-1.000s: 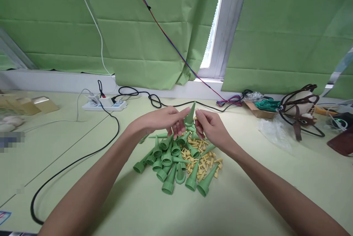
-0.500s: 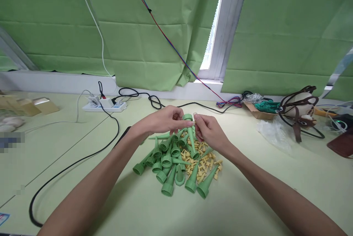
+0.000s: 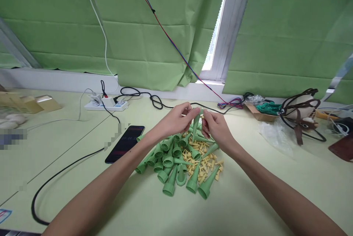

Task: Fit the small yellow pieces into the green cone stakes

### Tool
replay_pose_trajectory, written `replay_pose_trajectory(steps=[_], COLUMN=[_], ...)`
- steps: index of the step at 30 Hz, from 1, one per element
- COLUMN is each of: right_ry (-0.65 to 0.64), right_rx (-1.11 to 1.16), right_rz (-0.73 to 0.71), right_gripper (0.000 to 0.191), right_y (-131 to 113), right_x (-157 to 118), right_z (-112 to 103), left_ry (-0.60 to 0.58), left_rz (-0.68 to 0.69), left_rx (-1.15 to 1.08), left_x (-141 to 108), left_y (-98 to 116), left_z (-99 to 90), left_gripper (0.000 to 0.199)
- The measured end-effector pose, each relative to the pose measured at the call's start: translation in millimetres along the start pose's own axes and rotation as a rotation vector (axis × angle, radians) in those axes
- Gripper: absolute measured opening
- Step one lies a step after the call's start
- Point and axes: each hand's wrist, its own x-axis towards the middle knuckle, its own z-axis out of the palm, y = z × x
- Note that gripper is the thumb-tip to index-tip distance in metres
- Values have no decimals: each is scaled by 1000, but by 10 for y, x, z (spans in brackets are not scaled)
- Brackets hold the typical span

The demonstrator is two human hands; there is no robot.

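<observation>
Above the back of a pile, my left hand [image 3: 182, 118] pinches the wide upper end of a green cone [image 3: 196, 127], its tip pointing down. Close on its right, my right hand [image 3: 216, 127] has its fingers closed on a small yellow part [image 3: 202, 117], held against the cone's top. Fingers hide most of that part. Below both hands lie many green cones [image 3: 168, 186], heaped mostly left and front. Small yellow pieces [image 3: 204, 164] are scattered at the heap's right side.
A black phone [image 3: 125, 144] lies left of the heap, beside my left forearm. Behind it are a white power strip [image 3: 107, 106] and black cables. Back right hold a cardboard box [image 3: 261, 113], a plastic bag [image 3: 275, 136] and a brown-strapped bag [image 3: 299, 105].
Both hands have shifted slightly right. The held cone has turned and its wide end is now mostly covered by my fingers. More of the phone shows.
</observation>
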Motion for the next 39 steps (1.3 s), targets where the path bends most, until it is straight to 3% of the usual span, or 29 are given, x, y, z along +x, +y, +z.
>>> replay_pose_trajectory(steps=[4,8,11,19,23,30,34,39], right_ry=[22,-21,-44,-73,-118,-97,-85,2], right_rx=[-54,-85,-91,-71,-141,-220,-246,-271], right_rz=[-61,-117,-145,-98,-82,-85,-84,-101], right_gripper=[51,47,45,47,47,46,47,50], right_y=[37,84,116,201,257,315,365,577], right_x=[28,31,33,35,3,-35,-161,-362], right_z=[-38,-37,-30,-3,53,85,113,134], left_ry=[-35,-162,-201,-193,-183,-171,-113,-37], left_rz=[-124,-285,-371,-423,-404,-241,-126,14], left_rx=[-112,-228,-285,-388,-478,-599,-451,-88], left_x=[55,68,89,14,-114,-179,-283,-416], left_y=[-78,-164,-209,-256,-391,-580,-635,-663], left_z=[57,16,-5,25,30,112,158,261], left_gripper=[64,78,79,73,68,53,42,30])
